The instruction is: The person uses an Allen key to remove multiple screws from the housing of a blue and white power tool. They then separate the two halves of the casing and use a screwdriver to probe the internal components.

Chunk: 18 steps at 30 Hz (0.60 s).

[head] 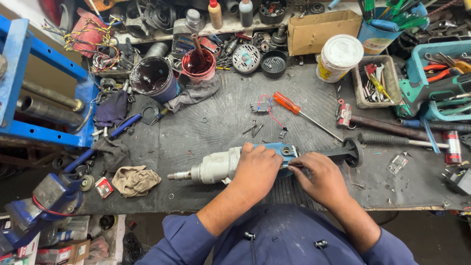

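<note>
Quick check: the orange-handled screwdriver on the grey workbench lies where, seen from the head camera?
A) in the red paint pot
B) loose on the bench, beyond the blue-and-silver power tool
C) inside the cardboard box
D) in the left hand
B: the orange-handled screwdriver lies loose on the grey workbench, beyond the blue-and-silver power tool that the left hand and right hand rest on.

Left hand [256, 169] pressed over power drill [216, 167] near workbench [206, 132] front edge — right hand [321, 179] pinching thin tool at its blue housing.
</note>
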Each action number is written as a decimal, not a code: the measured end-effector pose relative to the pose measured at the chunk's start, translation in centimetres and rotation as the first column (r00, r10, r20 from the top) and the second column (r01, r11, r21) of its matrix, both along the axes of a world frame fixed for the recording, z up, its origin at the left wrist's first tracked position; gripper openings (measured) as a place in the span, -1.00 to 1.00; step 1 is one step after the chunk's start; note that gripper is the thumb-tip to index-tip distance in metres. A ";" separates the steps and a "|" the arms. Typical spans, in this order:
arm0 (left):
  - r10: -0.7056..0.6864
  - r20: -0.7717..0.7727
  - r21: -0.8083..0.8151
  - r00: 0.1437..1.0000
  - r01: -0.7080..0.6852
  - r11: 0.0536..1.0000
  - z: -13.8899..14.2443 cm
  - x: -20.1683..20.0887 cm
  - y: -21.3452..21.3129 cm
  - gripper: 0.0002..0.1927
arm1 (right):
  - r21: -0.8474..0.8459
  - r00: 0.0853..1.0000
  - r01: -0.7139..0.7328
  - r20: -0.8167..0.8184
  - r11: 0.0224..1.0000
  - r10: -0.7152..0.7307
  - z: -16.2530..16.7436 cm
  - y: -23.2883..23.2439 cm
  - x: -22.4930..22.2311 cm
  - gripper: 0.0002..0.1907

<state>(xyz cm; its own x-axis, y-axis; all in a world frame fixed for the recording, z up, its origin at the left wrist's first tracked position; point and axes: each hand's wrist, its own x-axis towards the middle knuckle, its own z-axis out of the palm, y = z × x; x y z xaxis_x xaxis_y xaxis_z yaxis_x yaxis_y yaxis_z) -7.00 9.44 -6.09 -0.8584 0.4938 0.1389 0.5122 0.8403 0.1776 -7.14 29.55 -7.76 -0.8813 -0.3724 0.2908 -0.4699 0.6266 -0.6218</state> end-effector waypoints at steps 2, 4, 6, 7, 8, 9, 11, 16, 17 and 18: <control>-0.009 -0.011 -0.007 1.000 0.009 1.000 0.1 0.0 0.1 -0.91 | 0.073 0.999 -0.015 -0.030 0.997 0.017 0.5 -0.2 -0.1 -0.76; -0.009 -0.046 -0.029 0.999 0.008 1.000 0.2 0.1 0.3 -0.91 | 0.221 0.997 -0.041 -0.052 0.974 0.054 1.0 -0.5 -0.2 -0.77; -0.007 -0.061 -0.038 0.998 0.005 0.999 0.3 0.3 0.5 -0.90 | 0.320 0.990 -0.046 -0.111 0.946 0.086 1.4 -0.7 -0.1 -0.79; -0.001 -0.064 -0.036 0.998 -0.001 0.999 0.4 0.4 0.5 -0.90 | 0.348 0.981 -0.041 -0.165 0.937 0.104 1.6 -0.8 -0.1 -0.81; 0.006 -0.065 -0.034 0.998 -0.008 0.999 0.5 0.4 0.6 -0.89 | 0.375 0.968 -0.035 -0.217 0.926 0.124 1.8 -1.0 0.0 -0.82; 0.008 -0.065 -0.040 0.998 -0.011 0.999 0.5 0.5 0.6 -0.89 | 0.419 0.970 -0.025 -0.211 0.908 0.124 2.0 -1.1 0.0 -0.85; 0.018 -0.072 -0.054 0.997 -0.022 0.998 0.6 0.6 0.5 -0.89 | 0.502 0.970 -0.008 -0.206 0.865 0.128 2.5 -1.3 0.0 -0.90; 0.025 -0.074 -0.015 0.997 -0.026 1.000 0.8 0.8 -0.1 -0.90 | 0.528 0.955 0.020 -0.261 0.849 0.139 3.5 -1.9 -0.3 -0.86; 0.030 -0.052 -0.005 0.998 -0.031 1.000 0.8 0.9 -0.2 -0.91 | 0.527 0.953 0.018 -0.266 0.850 0.145 3.7 -2.0 -0.3 -0.86; 0.040 -0.054 0.008 0.998 -0.039 0.999 0.7 1.0 -0.2 -0.92 | 0.523 0.958 0.006 -0.247 0.852 0.145 3.9 -2.0 -0.3 -0.88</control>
<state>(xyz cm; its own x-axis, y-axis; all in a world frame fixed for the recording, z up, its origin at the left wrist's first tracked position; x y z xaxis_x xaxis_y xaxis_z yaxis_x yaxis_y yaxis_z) -6.02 9.23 -5.35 -0.8683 0.4585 0.1892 0.4877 0.8589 0.1567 -7.43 27.50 -3.87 -0.7634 -0.5911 0.2604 -0.6244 0.7786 -0.0633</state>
